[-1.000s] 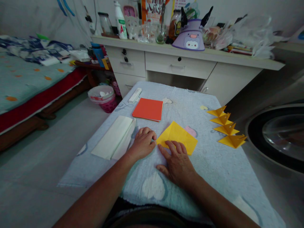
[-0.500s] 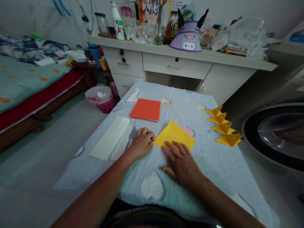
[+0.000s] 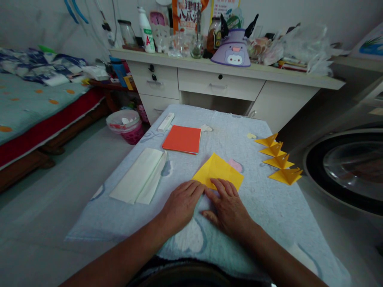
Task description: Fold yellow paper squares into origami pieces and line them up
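Observation:
A folded sheet of yellow origami paper (image 3: pixel 220 171) lies on the cloth-covered table in front of me. My left hand (image 3: pixel 183 201) rests on its lower left edge, palm down with the fingers stretched out side by side. Flat on the near edge, my right hand (image 3: pixel 229 205) presses the paper with spread fingers, its thumb apart on the cloth. The fingertips of both hands nearly meet. Part of the paper's near edge is hidden under them.
Beyond my left hand are a stack of red paper (image 3: pixel 182 139), a folded white sheet (image 3: pixel 137 175) and a small white box (image 3: pixel 166 122). Several folded yellow paper pieces (image 3: pixel 285 175) line the right side. A washing machine (image 3: pixel 353 167) stands at right, a pink bin (image 3: pixel 128 127) at left.
My left hand has moved from the paper's left corner toward me and right, its curled fingers now laid flat along the edge. My right hand stays on the paper. The view shifted slightly.

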Action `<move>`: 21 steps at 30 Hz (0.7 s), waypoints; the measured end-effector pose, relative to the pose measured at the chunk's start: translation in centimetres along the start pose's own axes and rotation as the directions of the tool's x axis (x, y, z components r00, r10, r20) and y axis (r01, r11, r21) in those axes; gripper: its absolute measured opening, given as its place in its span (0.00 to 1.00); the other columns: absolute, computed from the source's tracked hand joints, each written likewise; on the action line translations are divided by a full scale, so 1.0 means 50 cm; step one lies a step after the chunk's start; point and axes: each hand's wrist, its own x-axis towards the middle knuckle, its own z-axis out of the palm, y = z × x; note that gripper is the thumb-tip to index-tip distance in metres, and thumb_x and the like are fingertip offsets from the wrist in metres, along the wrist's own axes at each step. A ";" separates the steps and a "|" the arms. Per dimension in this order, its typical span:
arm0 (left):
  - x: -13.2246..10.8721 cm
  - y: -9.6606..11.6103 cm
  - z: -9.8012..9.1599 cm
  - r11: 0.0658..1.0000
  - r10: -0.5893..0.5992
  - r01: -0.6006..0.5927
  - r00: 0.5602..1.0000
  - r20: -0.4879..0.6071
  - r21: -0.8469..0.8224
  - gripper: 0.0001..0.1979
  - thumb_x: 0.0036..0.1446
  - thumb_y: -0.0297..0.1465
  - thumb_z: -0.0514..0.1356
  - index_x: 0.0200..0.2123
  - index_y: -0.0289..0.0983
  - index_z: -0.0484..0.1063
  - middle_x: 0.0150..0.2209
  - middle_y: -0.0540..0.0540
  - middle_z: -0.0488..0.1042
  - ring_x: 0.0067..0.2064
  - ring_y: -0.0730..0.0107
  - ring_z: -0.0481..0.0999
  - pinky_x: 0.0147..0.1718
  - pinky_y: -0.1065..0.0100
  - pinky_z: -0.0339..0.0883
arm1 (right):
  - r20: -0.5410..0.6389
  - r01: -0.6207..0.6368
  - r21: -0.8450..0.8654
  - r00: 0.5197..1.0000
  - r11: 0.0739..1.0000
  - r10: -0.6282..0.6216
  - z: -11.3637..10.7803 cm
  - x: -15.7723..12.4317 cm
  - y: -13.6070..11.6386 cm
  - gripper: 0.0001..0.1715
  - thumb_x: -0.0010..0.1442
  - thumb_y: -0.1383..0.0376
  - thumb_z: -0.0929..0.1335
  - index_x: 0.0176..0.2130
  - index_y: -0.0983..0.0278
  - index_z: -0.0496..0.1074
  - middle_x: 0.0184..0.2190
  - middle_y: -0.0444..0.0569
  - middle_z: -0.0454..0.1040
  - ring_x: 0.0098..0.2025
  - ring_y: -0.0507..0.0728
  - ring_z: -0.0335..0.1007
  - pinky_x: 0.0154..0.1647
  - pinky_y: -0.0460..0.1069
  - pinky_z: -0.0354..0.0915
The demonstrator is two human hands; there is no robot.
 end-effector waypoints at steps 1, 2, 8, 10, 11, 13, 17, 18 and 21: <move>-0.002 -0.002 0.004 1.000 0.002 -0.002 1.000 -0.005 0.007 0.19 0.61 0.20 0.50 0.54 0.37 0.64 0.53 0.42 0.71 0.56 0.61 0.67 0.58 0.58 0.61 | -0.003 -0.002 -0.003 1.000 1.000 0.002 0.000 -0.003 0.001 0.40 0.61 0.40 0.59 0.63 0.59 0.61 0.64 0.60 0.59 0.65 0.70 0.51 0.63 0.67 0.46; -0.003 -0.004 0.006 1.000 0.002 -0.002 1.000 -0.004 0.010 0.19 0.62 0.21 0.50 0.54 0.37 0.64 0.53 0.43 0.71 0.56 0.61 0.67 0.58 0.57 0.61 | -0.004 0.000 -0.009 1.000 1.000 0.000 -0.001 -0.006 0.002 0.40 0.62 0.41 0.59 0.64 0.59 0.61 0.64 0.59 0.60 0.65 0.69 0.51 0.64 0.67 0.46; 0.008 0.000 -0.003 1.000 -0.018 0.018 0.997 0.072 0.003 0.17 0.63 0.26 0.54 0.55 0.40 0.65 0.49 0.44 0.71 0.51 0.61 0.69 0.53 0.58 0.65 | -0.008 0.044 -0.075 0.999 0.996 -0.045 0.000 -0.027 0.017 0.40 0.63 0.43 0.60 0.65 0.61 0.57 0.66 0.56 0.57 0.68 0.69 0.45 0.66 0.69 0.40; 0.010 0.004 -0.005 0.999 -0.035 0.035 0.995 0.089 0.007 0.19 0.62 0.29 0.57 0.56 0.41 0.64 0.49 0.44 0.71 0.51 0.60 0.67 0.53 0.57 0.64 | -0.009 0.054 -0.082 0.998 0.995 -0.055 0.002 -0.031 0.021 0.41 0.63 0.43 0.60 0.66 0.62 0.56 0.67 0.55 0.56 0.68 0.69 0.45 0.65 0.70 0.40; 0.010 0.006 -0.006 0.999 -0.043 0.042 0.995 0.094 0.008 0.20 0.61 0.31 0.58 0.57 0.42 0.63 0.50 0.45 0.70 0.52 0.59 0.67 0.53 0.57 0.64 | -0.009 0.057 -0.082 0.998 0.995 -0.058 0.003 -0.033 0.023 0.41 0.63 0.43 0.60 0.66 0.62 0.56 0.67 0.54 0.56 0.68 0.69 0.45 0.65 0.69 0.40; 0.010 0.008 -0.008 0.999 -0.053 0.053 0.994 0.099 0.009 0.22 0.61 0.33 0.59 0.58 0.42 0.62 0.50 0.45 0.70 0.52 0.58 0.66 0.53 0.56 0.63 | -0.009 0.055 -0.082 0.998 0.995 -0.056 0.004 -0.034 0.024 0.40 0.63 0.44 0.60 0.66 0.62 0.56 0.67 0.54 0.55 0.68 0.69 0.44 0.65 0.69 0.40; 0.009 0.010 -0.007 0.998 -0.060 0.058 0.993 0.103 0.020 0.24 0.60 0.34 0.60 0.59 0.43 0.60 0.51 0.46 0.69 0.52 0.58 0.65 0.53 0.57 0.62 | 0.012 0.049 -0.076 0.999 0.996 -0.048 0.004 -0.035 0.025 0.41 0.64 0.44 0.59 0.67 0.63 0.54 0.68 0.53 0.53 0.69 0.69 0.43 0.66 0.68 0.40; 0.008 0.010 -0.007 0.998 -0.060 0.058 0.993 0.104 0.025 0.24 0.60 0.34 0.60 0.59 0.43 0.60 0.51 0.45 0.69 0.52 0.58 0.65 0.53 0.57 0.62 | 0.019 0.048 -0.073 0.999 0.996 -0.046 0.004 -0.035 0.026 0.42 0.64 0.44 0.59 0.67 0.63 0.54 0.68 0.53 0.52 0.69 0.68 0.43 0.66 0.68 0.40; 0.008 0.010 -0.005 0.998 -0.063 0.060 0.993 0.104 0.033 0.24 0.60 0.34 0.60 0.59 0.43 0.60 0.51 0.45 0.69 0.53 0.58 0.65 0.54 0.56 0.61 | 0.027 0.044 -0.068 0.999 0.997 -0.042 0.005 -0.036 0.027 0.42 0.64 0.43 0.59 0.67 0.63 0.52 0.69 0.53 0.51 0.69 0.68 0.43 0.66 0.67 0.41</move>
